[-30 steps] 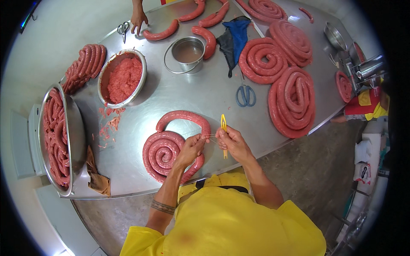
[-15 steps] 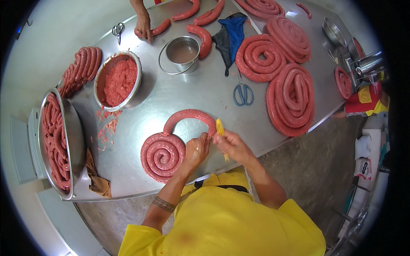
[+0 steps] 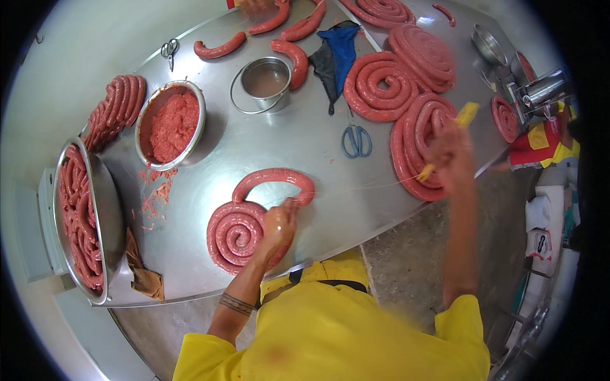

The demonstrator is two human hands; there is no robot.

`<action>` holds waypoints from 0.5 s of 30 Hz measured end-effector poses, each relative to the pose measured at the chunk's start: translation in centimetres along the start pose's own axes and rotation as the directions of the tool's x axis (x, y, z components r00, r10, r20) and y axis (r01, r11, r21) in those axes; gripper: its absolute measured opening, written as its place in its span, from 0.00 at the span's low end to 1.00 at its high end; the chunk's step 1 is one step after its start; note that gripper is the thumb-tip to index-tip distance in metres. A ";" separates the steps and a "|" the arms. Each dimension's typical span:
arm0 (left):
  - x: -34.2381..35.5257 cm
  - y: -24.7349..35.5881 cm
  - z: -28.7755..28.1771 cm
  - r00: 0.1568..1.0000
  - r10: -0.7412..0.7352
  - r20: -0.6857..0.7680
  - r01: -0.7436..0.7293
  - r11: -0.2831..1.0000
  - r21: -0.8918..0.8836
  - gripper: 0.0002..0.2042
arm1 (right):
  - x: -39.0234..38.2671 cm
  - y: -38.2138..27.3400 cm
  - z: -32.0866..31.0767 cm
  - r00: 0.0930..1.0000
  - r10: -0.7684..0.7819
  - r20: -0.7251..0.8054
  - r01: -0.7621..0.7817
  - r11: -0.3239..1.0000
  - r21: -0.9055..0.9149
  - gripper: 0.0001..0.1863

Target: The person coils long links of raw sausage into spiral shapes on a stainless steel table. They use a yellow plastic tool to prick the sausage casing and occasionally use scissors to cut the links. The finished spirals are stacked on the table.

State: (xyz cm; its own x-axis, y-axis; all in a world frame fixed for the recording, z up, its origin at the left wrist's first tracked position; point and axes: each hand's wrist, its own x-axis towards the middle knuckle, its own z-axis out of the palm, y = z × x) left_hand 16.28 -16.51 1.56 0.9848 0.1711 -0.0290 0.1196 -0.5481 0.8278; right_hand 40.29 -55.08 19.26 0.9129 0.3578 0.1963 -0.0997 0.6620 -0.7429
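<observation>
A coiled raw sausage (image 3: 236, 236) lies on the steel table, its free end arching up and round to the right. My left hand (image 3: 279, 225) is closed at the tip of that arch, gripping the sausage end. Thin string (image 3: 362, 188) stretches from there across the table to my right hand (image 3: 450, 159). That hand, smeared by motion, is closed round a yellow string winder (image 3: 467, 115), a flat strip showing above and below the fingers. It hovers over the large sausage coil (image 3: 410, 146) at the right.
Blue-handled scissors (image 3: 356, 141) lie mid-table near a blue-and-black cloth (image 3: 337, 57). A pot of liquid (image 3: 284, 101), a bowl of minced meat (image 3: 201, 120) and a basin of sausages (image 3: 113, 216) stand leftward. Across the table is another person's blurred hand (image 3: 254, 5).
My right hand has swung far right and upward with the yellow winder, drawing string out. My left hand has shifted slightly left, still at the sausage end. The other person's hand has left a short sausage.
</observation>
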 end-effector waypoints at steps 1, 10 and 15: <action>0.2 -0.5 -0.2 0.990 -0.138 -0.040 0.139 0.990 0.020 0.12 | -1.0 -1.0 -1.3 1.000 0.009 -0.003 -0.009 1.000 -0.027 0.12; -0.6 -2.4 -0.3 0.885 -0.376 0.274 0.439 0.483 -0.757 0.05 | -18.8 14.5 -1.1 0.298 0.759 -0.578 -0.885 -0.006 -0.465 0.17; -1.9 -0.6 -0.5 0.985 0.156 -0.074 -0.134 0.960 0.245 0.10 | -8.8 26.9 8.1 0.752 0.646 -0.133 -0.246 0.089 -0.965 0.15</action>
State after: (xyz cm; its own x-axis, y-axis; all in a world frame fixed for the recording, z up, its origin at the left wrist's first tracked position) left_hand 14.23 -16.10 1.43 0.9795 0.1431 0.1420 0.0136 -0.7495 0.6619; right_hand 26.41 -35.04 2.71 0.6746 0.6093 -0.4169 0.1482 -0.6649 -0.7321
